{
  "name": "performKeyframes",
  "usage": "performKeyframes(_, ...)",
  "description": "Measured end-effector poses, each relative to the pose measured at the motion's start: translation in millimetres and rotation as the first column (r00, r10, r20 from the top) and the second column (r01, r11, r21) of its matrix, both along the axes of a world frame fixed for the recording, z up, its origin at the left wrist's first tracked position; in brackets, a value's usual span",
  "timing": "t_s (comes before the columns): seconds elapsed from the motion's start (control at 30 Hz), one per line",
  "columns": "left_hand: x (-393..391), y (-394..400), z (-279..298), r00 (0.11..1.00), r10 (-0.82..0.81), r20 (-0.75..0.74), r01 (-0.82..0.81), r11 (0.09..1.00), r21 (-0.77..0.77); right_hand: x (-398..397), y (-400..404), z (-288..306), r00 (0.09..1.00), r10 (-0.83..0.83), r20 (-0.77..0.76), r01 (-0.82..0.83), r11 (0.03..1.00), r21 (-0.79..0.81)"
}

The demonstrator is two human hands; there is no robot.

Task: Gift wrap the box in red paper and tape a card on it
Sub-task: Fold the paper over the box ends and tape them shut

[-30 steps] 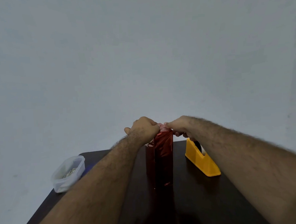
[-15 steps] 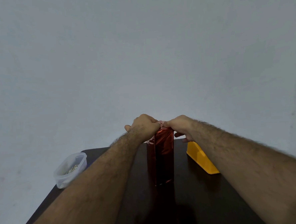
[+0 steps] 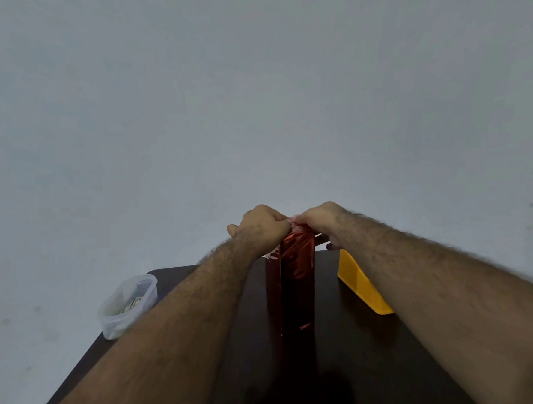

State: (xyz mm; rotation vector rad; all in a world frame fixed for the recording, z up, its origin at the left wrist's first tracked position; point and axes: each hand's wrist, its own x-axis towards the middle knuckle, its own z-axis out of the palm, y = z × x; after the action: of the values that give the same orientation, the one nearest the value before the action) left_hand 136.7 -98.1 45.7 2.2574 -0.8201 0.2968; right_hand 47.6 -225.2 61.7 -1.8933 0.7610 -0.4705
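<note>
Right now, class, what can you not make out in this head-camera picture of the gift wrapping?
- Top fold of the red-wrapped box: hidden by the left hand and right hand meeting over it.
- Tape on the yellow dispenser: covered by the right forearm.
- Contents of the clear plastic tub: too small and blurred to identify.
- Card: none in view.
- Near end of the table: cut off by the bottom edge.

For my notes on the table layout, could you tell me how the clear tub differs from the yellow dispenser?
The clear tub is see-through with rounded corners; the yellow dispenser is opaque and wedge-shaped. The tub sits left of the wrapped box, the dispenser right. Both rest untouched on the dark table.
</note>
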Motion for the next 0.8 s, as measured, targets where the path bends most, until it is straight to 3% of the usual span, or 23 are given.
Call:
performKeyframes(0.1,0,-2,0,1.000,-0.010,0.003,0.010,1.000,0.004,4,1,1,0.999,-0.053,0.001,0.053,0.999,-0.003)
performKeyframes(0.23,1,-1,1,1.000,-0.011,0.001,0.011,1.000,-0.006,8,2,5,0.996,-0.087,-0.024,0.084,0.989,-0.119)
performKeyframes(0.43,2,0,-2,1.000,0.002,0.013,-0.002,1.000,-0.005,-2,-2,3,0.999,0.016,0.051,-0.012,0.996,-0.085)
performKeyframes(0.67,0,0,1,1.000,-0.009,0.003,0.009,1.000,0.009,2,-6,1,1.000,0.003,0.025,-0.002,0.999,-0.052)
performKeyframes(0.8,-6,-1,3,1.000,0.008,-0.003,-0.008,1.000,0.004,7,-7,-3,0.997,-0.079,0.020,0.081,0.990,-0.115)
